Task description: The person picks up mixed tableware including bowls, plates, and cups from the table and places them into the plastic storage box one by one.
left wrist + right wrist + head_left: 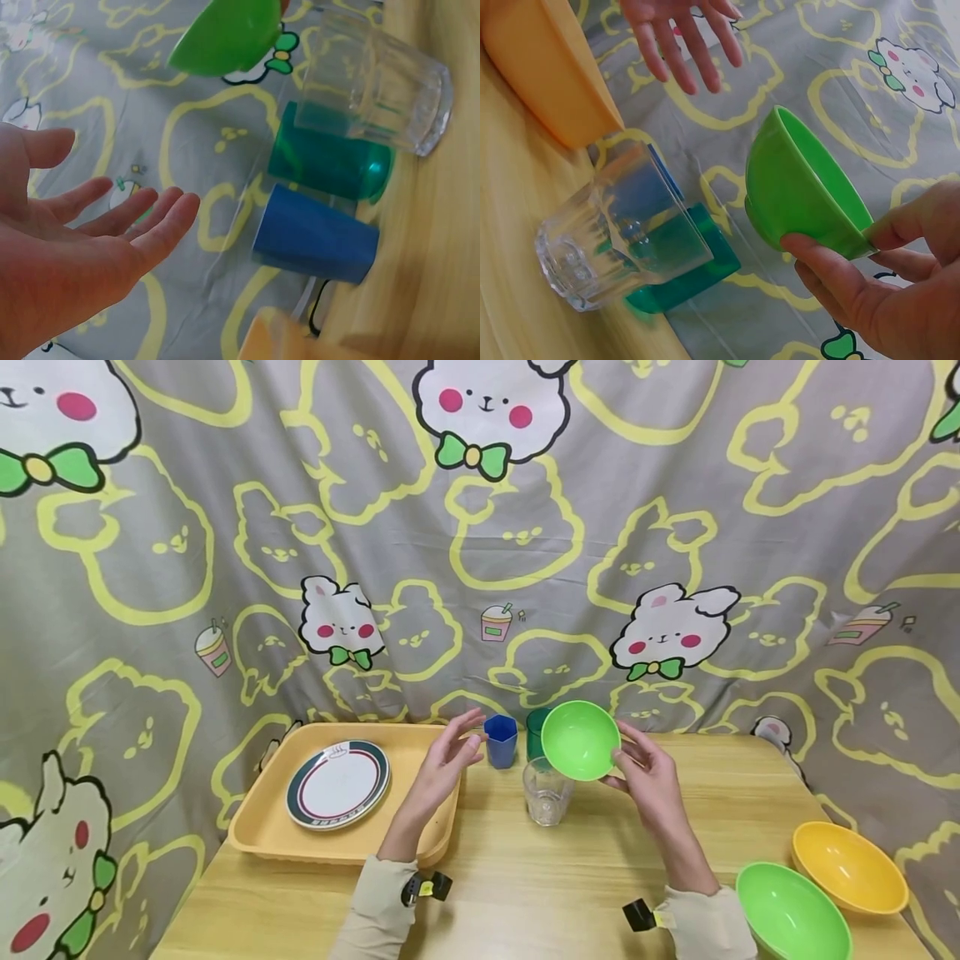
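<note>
A small green bowl (581, 740) is held up by my right hand (651, 774), its thumb at the rim and its fingers against the outside wall, as the right wrist view shows. The bowl hangs in the air above a clear glass (547, 793) on the table. My left hand (442, 760) is raised with relaxed, spread fingers and nothing in it. Near its fingertips in the head view stands a blue cup (501, 742). A teal cup (330, 159) stands between the blue cup and the glass, partly hidden behind the bowl in the head view.
An orange-yellow tray (258, 827) lies at the left with a white plate (339, 785) in it, banded dark green. At the right front are a larger green bowl (795, 910) and a yellow-orange bowl (851, 868). A patterned curtain (405, 543) hangs behind the table.
</note>
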Motion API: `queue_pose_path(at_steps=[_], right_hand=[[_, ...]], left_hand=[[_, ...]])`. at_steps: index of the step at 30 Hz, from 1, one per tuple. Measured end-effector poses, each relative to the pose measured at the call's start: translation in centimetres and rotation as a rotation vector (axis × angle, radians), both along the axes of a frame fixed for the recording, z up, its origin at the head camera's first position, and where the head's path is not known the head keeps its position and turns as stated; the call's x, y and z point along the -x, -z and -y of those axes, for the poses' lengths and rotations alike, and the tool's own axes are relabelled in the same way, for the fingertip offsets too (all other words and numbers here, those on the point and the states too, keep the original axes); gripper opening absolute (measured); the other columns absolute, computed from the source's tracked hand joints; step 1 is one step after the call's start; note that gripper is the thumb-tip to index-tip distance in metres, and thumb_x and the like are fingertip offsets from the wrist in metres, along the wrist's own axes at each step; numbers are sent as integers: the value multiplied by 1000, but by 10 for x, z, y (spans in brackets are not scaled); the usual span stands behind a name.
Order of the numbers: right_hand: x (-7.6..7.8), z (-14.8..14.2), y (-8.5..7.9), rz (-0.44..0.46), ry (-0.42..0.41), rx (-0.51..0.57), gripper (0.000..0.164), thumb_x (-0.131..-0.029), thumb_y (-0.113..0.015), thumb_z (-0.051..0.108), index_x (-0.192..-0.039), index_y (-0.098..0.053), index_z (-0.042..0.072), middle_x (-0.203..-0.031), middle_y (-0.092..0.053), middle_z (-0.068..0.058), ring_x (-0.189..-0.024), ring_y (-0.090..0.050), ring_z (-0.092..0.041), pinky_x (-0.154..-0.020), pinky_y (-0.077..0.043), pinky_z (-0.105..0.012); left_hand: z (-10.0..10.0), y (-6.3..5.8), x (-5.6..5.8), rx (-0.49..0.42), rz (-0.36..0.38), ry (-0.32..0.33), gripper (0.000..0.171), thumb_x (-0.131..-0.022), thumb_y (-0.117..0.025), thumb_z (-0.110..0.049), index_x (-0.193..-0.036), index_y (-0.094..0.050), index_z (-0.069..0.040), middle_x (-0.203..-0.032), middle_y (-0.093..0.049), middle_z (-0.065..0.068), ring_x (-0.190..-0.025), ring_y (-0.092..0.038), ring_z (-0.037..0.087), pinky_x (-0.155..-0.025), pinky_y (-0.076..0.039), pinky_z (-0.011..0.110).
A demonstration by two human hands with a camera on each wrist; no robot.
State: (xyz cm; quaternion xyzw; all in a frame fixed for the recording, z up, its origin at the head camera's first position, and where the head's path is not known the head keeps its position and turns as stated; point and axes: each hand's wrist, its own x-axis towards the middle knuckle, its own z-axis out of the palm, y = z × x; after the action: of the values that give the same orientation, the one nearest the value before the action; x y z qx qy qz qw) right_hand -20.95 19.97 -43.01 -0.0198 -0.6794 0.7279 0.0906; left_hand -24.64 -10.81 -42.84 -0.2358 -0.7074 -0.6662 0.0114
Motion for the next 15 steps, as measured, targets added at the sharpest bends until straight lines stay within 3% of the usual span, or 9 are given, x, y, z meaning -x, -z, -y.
queue_pose_path(at_steps=[8,15], right_hand=[[-2,6,1,12,-39,24,52,-102,-51,-6,-153,-42,-1,-139,-50,-34,-96,-69,-4,-78,-62,-31],[-2,11,3,-3,-85,2,49,-103,-52,-4,-151,-45,-1,-136,-54,-32,-98,-69,-8,-77,-63,-32]], left_hand=[[-11,10,1,-21,10,40,46,-110,-50,-13,-154,-42,-3,-150,-49,21,-134,-49,50,-106,-48,55],[-16,11,-1,-31,44,38,48,-110,-50,-17,-154,-40,-1,-150,-49,24,-133,-51,46,-105,-51,50]])
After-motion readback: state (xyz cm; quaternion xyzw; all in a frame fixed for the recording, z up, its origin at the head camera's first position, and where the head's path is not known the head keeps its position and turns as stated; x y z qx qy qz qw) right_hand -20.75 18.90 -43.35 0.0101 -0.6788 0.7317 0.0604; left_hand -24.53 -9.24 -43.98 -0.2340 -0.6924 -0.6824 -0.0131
